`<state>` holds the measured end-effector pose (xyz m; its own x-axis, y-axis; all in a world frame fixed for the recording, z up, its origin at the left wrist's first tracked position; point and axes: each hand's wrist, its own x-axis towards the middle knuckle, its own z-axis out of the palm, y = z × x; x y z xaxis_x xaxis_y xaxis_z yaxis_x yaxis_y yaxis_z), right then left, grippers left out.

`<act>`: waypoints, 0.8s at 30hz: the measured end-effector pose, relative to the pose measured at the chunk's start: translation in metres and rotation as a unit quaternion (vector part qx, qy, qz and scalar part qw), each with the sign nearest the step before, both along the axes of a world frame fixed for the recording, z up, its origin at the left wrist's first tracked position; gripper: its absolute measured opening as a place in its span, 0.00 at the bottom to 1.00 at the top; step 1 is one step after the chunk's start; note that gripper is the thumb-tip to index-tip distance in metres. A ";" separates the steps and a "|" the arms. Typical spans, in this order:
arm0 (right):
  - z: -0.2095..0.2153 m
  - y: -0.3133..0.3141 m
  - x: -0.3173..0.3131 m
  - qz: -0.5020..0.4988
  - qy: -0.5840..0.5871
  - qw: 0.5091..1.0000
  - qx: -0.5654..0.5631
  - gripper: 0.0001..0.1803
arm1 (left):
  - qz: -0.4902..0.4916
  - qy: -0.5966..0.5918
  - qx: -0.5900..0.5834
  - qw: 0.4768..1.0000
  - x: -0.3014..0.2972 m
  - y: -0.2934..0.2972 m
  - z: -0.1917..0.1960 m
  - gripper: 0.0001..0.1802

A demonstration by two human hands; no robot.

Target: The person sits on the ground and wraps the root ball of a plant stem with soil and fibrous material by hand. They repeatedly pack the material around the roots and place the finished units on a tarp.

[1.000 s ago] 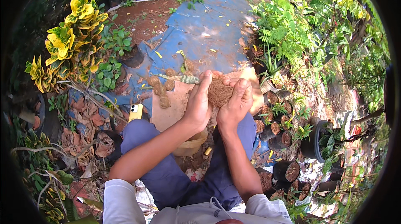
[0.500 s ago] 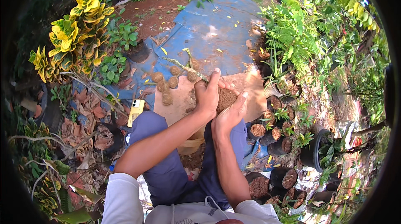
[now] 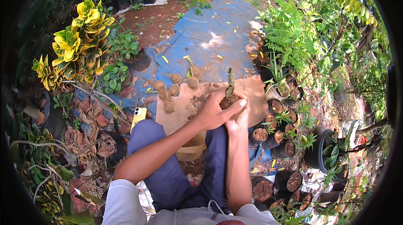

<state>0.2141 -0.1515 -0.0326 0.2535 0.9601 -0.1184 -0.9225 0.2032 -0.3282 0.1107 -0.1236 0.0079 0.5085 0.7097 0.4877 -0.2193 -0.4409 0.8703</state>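
Observation:
Between my two hands, over the brown sheet (image 3: 255,93), is a fibre-wrapped root ball (image 3: 227,102) with a greenish-brown plant stem (image 3: 231,83) standing up from it. My left hand (image 3: 213,109) closes on its left side, the thumb reaching across the front. My right hand (image 3: 239,121) cups the ball from below and the right, its fingers partly hidden. Beyond my left hand, several smaller twine-wrapped balls (image 3: 168,106) lie at the sheet's left edge. One by the far edge has a yellow-green shoot (image 3: 189,62).
A blue tarp (image 3: 197,28) stretches away beneath the sheet. A yellow phone (image 3: 138,116) lies beside my left knee. Between my legs sits a yellowish container (image 3: 191,153). Several black potting bags (image 3: 283,149) line the right side, and a yellow-leaved shrub (image 3: 67,44) leans in at left.
The root ball has turned in my hands, so its stem now points upward instead of to the far left. My left hand has shifted around to the ball's near side.

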 end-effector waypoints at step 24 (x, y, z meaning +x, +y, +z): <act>0.015 -0.006 -0.060 -0.384 -0.616 0.688 -0.008 0.08 | 0.014 -0.126 -0.508 0.852 -0.010 0.017 -0.006 0.22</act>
<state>0.1542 -0.1580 -0.0175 0.6016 0.4890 0.6316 0.4351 0.4625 -0.7725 0.1004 -0.1069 0.0018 0.4538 0.8411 -0.2943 -0.4582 0.5035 0.7325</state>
